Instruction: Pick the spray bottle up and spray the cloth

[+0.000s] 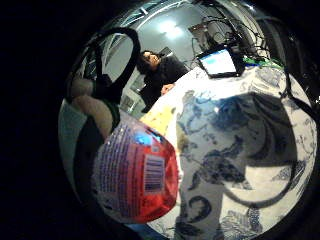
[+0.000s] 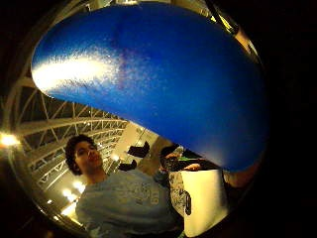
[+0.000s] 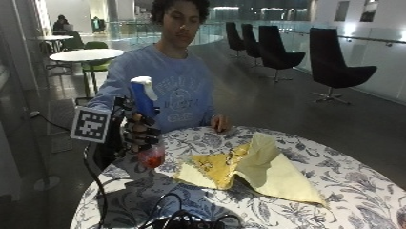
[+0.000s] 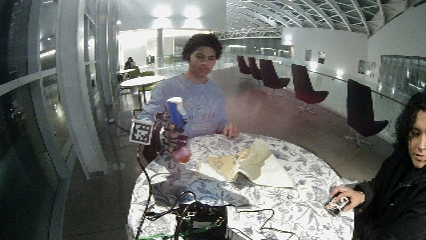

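Right hand: my gloved right hand was up over the left edge of the table, fingers wrapped round the spray bottle and holding it clear of the tabletop; I judged it was raised so the nozzle would have a line down onto the cloth.
Bottle: the spray bottle stood roughly upright in that hand, blue and white head on top and red, labelled body below; I judged the upright hold kept the trigger within reach of a finger. In the little finger side palm view the red body sat right against the palm, and the blue head filled the thumb side palm view.
Nozzle: I could not tell from these views which way it faced, or whether a finger was on the trigger.
Table: the round table had a blue flowered cover.
Cloth: the yellow cloth lay rumpled on the middle of the table, to the right of the bottle and apart from it, one fold standing up; I judged it was left open there as the target.
Bare hand: the bare hand rested on the far edge, clear of the cloth.
Progress: bottle picked up; no spray visible.
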Available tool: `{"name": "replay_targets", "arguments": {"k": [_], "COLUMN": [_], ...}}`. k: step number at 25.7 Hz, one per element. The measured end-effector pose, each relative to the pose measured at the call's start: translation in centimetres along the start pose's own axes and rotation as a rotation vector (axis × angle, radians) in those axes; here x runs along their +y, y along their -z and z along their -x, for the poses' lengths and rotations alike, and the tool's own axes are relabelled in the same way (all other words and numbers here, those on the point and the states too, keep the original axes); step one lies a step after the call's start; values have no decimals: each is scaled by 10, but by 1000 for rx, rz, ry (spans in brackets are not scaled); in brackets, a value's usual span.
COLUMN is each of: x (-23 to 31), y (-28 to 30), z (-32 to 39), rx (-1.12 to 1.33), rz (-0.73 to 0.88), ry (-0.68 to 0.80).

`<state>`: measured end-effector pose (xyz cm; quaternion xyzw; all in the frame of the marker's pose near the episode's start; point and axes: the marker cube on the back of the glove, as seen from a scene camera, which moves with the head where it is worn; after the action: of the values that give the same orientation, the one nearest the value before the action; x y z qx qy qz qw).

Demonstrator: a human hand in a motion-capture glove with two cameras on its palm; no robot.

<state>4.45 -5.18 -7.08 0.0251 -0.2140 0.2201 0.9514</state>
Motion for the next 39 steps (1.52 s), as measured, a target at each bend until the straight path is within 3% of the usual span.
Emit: {"name": "replay_targets", "arguments": {"k": [21,27,34,39], "x": [20,39,68,93], "y": [6,17,43,36], "z": [-56,-50,-15,17], "rx": [50,75,154,209], "rz": [-5,-26,-186,-90], "ry": [17,-41,182,315]}}
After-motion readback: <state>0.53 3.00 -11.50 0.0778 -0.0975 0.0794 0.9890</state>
